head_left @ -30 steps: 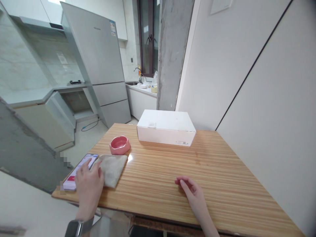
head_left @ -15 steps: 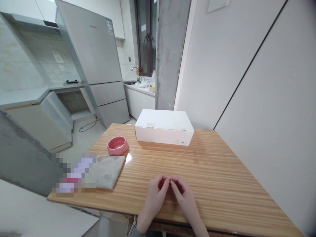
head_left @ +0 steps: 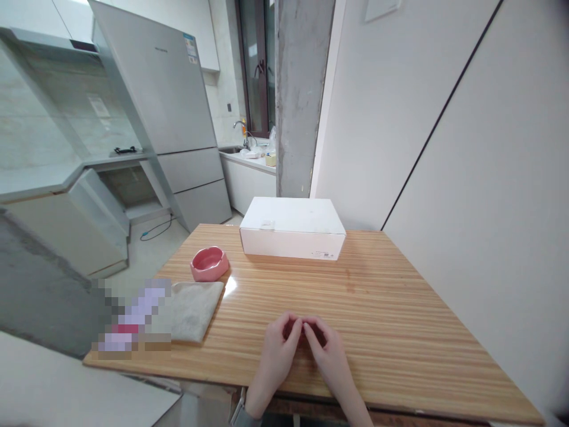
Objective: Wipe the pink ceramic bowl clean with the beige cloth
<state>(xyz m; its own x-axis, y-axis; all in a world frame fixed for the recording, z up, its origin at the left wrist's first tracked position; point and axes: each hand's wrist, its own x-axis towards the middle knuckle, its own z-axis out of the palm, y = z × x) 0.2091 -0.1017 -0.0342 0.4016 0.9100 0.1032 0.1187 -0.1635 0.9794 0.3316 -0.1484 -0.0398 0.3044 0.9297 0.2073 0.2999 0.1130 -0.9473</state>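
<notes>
My left hand [head_left: 275, 356] and my right hand [head_left: 326, 356] rest together on the wooden table [head_left: 391, 320] near its front edge. Their curled fingertips touch each other. A small dark red thing [head_left: 302, 333] shows between the fingers; I cannot make out what it is. A folded beige cloth [head_left: 195, 302] lies to the left of my hands, with a blurred-out phone [head_left: 133, 317] beside it at the table's left edge. A pink bowl [head_left: 208, 264] stands behind the cloth. A shut white box [head_left: 291, 228] sits at the far side of the table.
A white wall [head_left: 466, 148] runs along the table's right side. A concrete pillar [head_left: 297, 95] stands behind the box. To the left are a grey fridge [head_left: 164, 112], kitchen counters [head_left: 57, 178] and a sink with a tap [head_left: 242, 133] by the window.
My left hand left the phone and cloth and moved right to meet my right hand at the table's front middle. Since then both hands have stayed together, fingertips touching.
</notes>
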